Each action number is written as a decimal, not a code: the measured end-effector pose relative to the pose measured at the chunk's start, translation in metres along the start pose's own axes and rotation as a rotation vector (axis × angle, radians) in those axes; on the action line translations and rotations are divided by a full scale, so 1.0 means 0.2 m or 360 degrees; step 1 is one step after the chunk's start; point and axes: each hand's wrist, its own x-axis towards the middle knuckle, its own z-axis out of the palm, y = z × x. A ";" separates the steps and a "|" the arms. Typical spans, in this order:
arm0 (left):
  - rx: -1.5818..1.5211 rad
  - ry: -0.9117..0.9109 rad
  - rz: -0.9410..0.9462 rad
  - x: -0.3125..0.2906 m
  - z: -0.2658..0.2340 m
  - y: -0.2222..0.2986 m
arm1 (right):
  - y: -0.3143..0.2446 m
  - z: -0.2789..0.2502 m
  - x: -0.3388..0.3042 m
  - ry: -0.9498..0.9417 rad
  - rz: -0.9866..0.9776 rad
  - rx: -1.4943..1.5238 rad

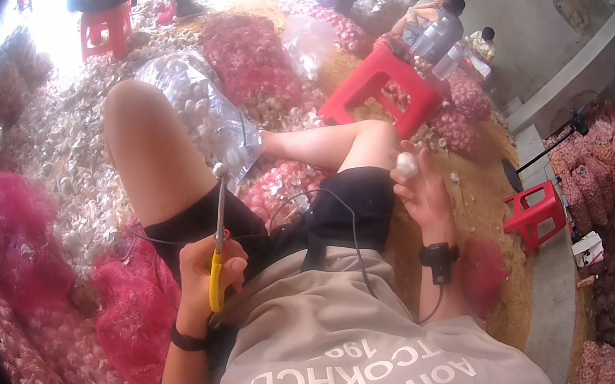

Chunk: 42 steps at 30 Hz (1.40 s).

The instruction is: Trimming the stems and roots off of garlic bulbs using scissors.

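Note:
My left hand (205,275) is closed around the yellow handle of a pair of scissors (220,225). The blades point up and away, over my bent leg. A small pale piece, perhaps garlic, shows at their tip, but I cannot tell whether it is gripped or lies behind. On the other side, my right hand (425,194) is raised with its palm turned up. Its fingers hold a white garlic bulb (407,164). The two hands are well apart. Between my legs lies a clear plastic bag (239,134) with garlic bulbs in it.
Loose garlic (78,202) covers the floor ahead and left. Pink mesh sacks (8,237) lie at left. A red stool (379,86) lies tipped ahead right; another red stool (533,214) is farther right, by stacked garlic sacks (607,171). Other people (428,15) sit behind. A thin cable (354,240) crosses my lap.

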 end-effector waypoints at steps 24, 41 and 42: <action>0.0012 0.0002 0.0011 0.00 0.00 -0.01 | 0.00 -0.17 0.03 -0.0473 0.0492 -0.0375; 0.0328 0.0074 0.0277 -0.02 -0.04 -0.03 | 0.17 0.05 0.34 -0.0205 0.0128 -0.1303; 0.0333 0.0088 0.0331 -0.02 -0.05 -0.06 | 0.21 0.13 0.41 -0.0421 0.0095 -0.1350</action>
